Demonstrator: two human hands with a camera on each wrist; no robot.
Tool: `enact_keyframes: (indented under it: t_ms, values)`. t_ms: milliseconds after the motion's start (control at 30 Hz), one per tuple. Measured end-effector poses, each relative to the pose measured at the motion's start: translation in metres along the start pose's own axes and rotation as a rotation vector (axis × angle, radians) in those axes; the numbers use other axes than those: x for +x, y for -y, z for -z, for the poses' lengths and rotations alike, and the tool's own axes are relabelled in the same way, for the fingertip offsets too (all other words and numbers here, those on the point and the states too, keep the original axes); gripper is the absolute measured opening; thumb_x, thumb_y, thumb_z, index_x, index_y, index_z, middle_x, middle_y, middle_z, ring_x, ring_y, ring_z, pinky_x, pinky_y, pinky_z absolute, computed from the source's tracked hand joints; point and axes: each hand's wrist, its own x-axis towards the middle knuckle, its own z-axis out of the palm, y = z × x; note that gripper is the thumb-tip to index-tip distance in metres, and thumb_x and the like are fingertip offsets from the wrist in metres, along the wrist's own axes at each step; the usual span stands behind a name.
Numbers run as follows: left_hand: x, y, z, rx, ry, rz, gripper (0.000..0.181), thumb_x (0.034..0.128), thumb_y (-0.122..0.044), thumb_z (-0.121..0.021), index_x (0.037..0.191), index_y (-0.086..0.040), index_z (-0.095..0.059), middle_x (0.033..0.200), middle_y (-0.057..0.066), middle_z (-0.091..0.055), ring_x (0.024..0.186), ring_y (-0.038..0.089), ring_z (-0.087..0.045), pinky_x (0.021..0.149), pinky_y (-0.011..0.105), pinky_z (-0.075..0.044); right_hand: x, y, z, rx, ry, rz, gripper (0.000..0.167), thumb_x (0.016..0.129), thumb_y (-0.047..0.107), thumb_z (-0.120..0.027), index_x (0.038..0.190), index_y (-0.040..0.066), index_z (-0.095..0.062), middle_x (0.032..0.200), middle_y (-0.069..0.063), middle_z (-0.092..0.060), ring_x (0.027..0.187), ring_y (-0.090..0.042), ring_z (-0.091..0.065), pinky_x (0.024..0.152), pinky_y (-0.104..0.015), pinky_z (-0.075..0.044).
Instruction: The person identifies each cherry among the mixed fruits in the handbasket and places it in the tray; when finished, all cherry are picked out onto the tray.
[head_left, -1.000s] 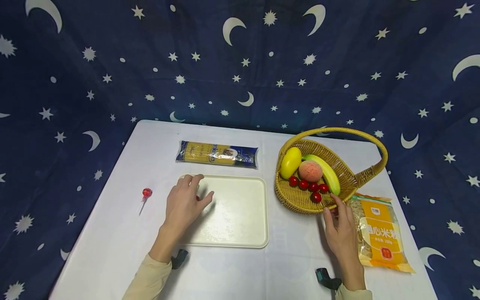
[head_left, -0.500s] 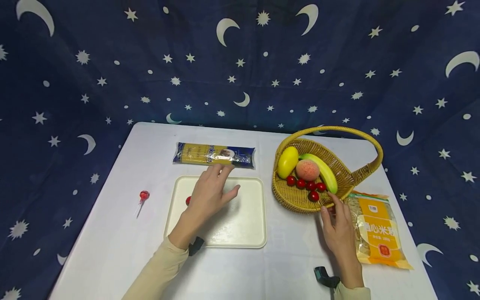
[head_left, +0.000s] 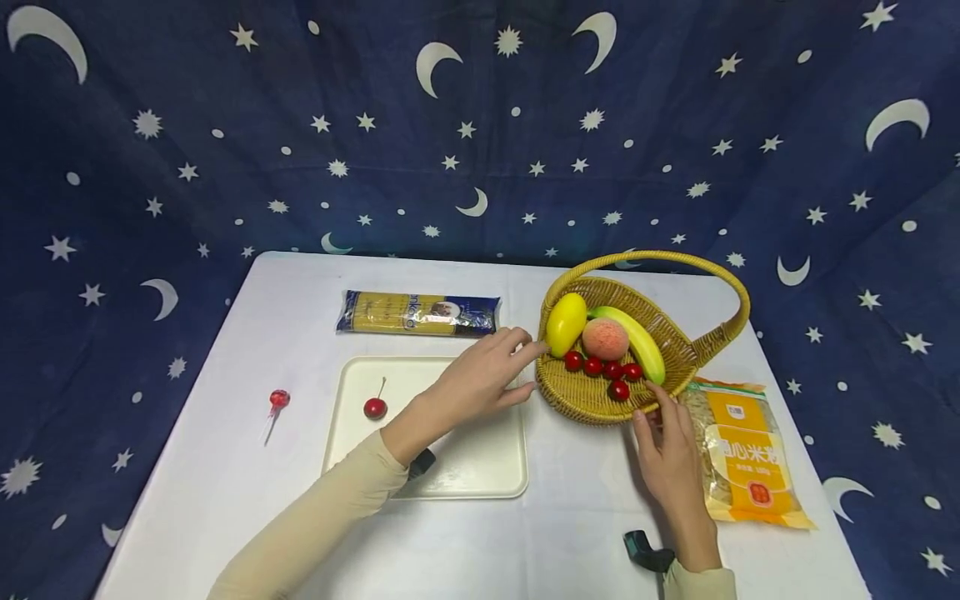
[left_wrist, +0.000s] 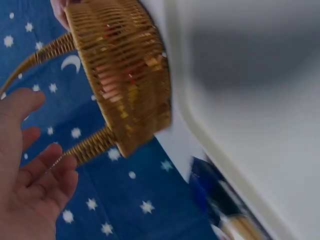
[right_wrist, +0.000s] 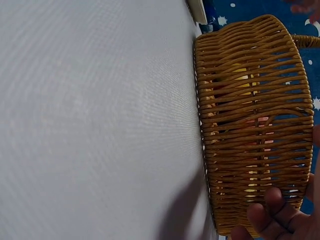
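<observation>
My left hand [head_left: 483,375] reaches over the right side of a cream tray [head_left: 517,475], fingers loosely extended beside the left rim of a wicker basket [head_left: 570,404]; it holds nothing that I can make out. One cherry [head_left: 375,408] with its stem lies on the tray. Fingers of my right hand [head_left: 671,446] hold the basket's front rim; the right wrist view has several fingertips [right_wrist: 275,197] against its woven wall. Inside the basket are a yellow mango-like fruit [head_left: 566,325], a peach [head_left: 605,339], a banana [head_left: 637,343] and several red cherries [head_left: 618,390].
A pack of spaghetti [head_left: 416,313] lies behind the tray. To its left is a red lollipop [head_left: 278,400]. A yellow bag of rice noodles [head_left: 750,454] lies right of the basket, beside the right forearm. The basket's tall handle [head_left: 675,256] arches over the fruit.
My left hand has moved right across the tray to the basket's left rim, uncovering the cherry on the tray. The right hand has stayed at the basket rim. The head view has shifted slightly.
</observation>
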Motion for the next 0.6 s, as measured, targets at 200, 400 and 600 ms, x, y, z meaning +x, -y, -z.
enact_keyframes:
  t_ms: [200, 400, 600]
  values:
    - [0.036, -0.003, -0.003, -0.007, 0.098, -0.130, 0.041, 0.1005, -0.024, -0.071, 0.140, -0.018, -0.062, 0.116, 0.001, -0.063, 0.097, 0.018, -0.058, 0.085, 0.028, -0.052, -0.001, 0.001, 0.001, 0.021, 0.029, -0.008, 0.051, 0.110, 0.026, -0.058, 0.159, 0.019, -0.047, 0.120, -0.015, -0.055, 0.108, -0.025, -0.055, 0.093, -0.032, -0.041]
    - [0.065, -0.007, -0.008, 0.009, 0.241, -0.158, 0.039, 0.1021, -0.026, -0.071, 0.139, -0.021, -0.060, 0.115, 0.000, -0.062, 0.097, 0.016, -0.062, 0.079, 0.027, -0.056, -0.002, -0.001, 0.001, 0.020, 0.028, 0.000, 0.053, 0.110, 0.026, -0.058, 0.161, 0.019, -0.045, 0.119, -0.014, -0.055, 0.107, -0.023, -0.055, 0.094, -0.027, -0.041]
    - [0.095, -0.012, -0.013, 0.044, 0.387, -0.179, 0.041, 0.1022, -0.027, -0.071, 0.142, -0.019, -0.062, 0.130, 0.004, -0.066, 0.111, 0.019, -0.067, 0.091, 0.032, -0.061, -0.001, -0.002, 0.002, 0.025, 0.026, 0.003, 0.055, 0.110, 0.027, -0.057, 0.162, 0.020, -0.043, 0.119, -0.014, -0.055, 0.108, -0.022, -0.055, 0.095, -0.028, -0.042]
